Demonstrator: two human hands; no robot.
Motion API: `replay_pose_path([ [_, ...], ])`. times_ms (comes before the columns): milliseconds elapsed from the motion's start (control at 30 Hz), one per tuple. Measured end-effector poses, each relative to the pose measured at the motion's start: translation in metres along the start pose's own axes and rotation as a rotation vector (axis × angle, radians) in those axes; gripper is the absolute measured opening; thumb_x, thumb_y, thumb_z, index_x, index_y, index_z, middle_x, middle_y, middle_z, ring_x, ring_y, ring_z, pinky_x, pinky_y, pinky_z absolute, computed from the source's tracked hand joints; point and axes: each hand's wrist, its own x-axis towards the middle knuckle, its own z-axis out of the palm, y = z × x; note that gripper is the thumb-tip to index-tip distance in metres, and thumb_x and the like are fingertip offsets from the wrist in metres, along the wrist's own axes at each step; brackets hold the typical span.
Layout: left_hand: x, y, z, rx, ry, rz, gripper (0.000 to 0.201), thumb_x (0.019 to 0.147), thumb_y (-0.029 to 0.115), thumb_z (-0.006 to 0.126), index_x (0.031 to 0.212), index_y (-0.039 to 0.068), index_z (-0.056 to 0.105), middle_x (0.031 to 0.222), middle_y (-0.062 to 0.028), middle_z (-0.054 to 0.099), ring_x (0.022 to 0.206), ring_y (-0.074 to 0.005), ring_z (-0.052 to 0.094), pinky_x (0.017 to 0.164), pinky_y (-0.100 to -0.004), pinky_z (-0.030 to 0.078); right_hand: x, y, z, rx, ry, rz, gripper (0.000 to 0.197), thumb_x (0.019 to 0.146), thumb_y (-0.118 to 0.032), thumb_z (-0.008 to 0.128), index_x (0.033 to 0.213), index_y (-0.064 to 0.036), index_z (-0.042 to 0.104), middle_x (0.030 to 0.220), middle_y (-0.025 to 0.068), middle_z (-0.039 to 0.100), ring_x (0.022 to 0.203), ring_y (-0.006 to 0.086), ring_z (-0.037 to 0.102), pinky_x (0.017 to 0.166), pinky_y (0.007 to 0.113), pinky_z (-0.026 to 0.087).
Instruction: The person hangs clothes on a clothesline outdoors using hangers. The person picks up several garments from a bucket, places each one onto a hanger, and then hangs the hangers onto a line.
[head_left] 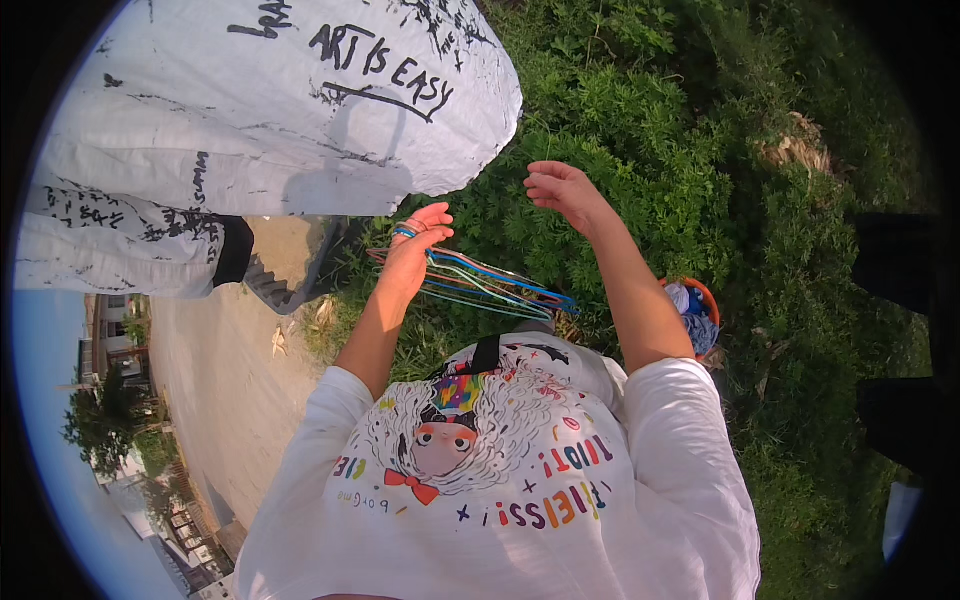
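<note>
Hangers (pixel 490 280) gripped in the left hand (pixel 412 250) could tumble if its hold slackens; right hand (pixel 562 190) loosely extended, seemingly empty.

Sunlit green plants (pixel 650 130) border pale bare ground (pixel 205 370), with buildings (pixel 113 345) and blue sky (pixel 48 370) beyond.

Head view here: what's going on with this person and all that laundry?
A person stands beside green plants, the left hand holding a bunch of coloured hangers. The right hand is raised with its fingers partly bent and nothing visible in it. A white cloth with black markings spreads out ahead, near the left fingertips. An orange basket of clothes shows beyond the right forearm.
</note>
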Motion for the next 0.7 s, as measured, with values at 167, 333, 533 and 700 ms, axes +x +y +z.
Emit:
replay_pose_path([
  [167,0.038,-0.035,0.089,-0.040,-0.268,-0.111,0.051,0.079,-0.008,0.048,0.130,-0.002,0.051,0.120,-0.0120,0.060,0.113,-0.0227,0.056,0.104,-0.0341,0.039,-0.081,0.093,-0.035,-0.183,0.033,-0.015,0.045,0.087,-0.023,0.068,0.126,-0.0040,0.056,0.112,0.0074,0.064,0.099,0.0149,0.060,0.087,0.030,0.047],
  [333,0.047,-0.071,0.153,-0.256,-0.481,-0.191,0.063,0.071,-0.011,0.048,0.133,-0.002,0.048,0.127,-0.0128,0.058,0.124,-0.0237,0.050,0.110,-0.0347,0.034,-0.153,0.131,-0.038,0.003,0.236,-0.014,0.030,0.090,-0.018,0.065,0.114,-0.0012,0.061,0.089,0.0005,0.065,0.078,0.0068,0.058,0.072,0.023,0.048],
  [533,0.045,-0.095,0.171,-0.220,-0.593,-0.322,0.064,0.073,-0.010,0.050,0.136,0.001,0.047,0.131,-0.0135,0.056,0.124,-0.0233,0.050,0.109,-0.0348,0.035,-0.172,0.162,-0.031,0.087,0.606,-0.096,0.018,0.088,-0.012,0.062,0.102,0.0000,0.064,0.083,-0.0001,0.064,0.072,0.0061,0.055,0.064,0.022,0.045],
  [700,0.037,-0.111,0.183,-0.188,-0.649,-0.347,0.055,0.081,-0.006,0.053,0.135,0.001,0.048,0.130,-0.0132,0.056,0.120,-0.0205,0.052,0.106,-0.0335,0.036,-0.186,0.175,-0.043,-0.067,0.772,-0.172,0.016,0.088,-0.009,0.060,0.100,0.0017,0.062,0.081,0.0068,0.063,0.069,0.0114,0.057,0.062,0.026,0.047],
])
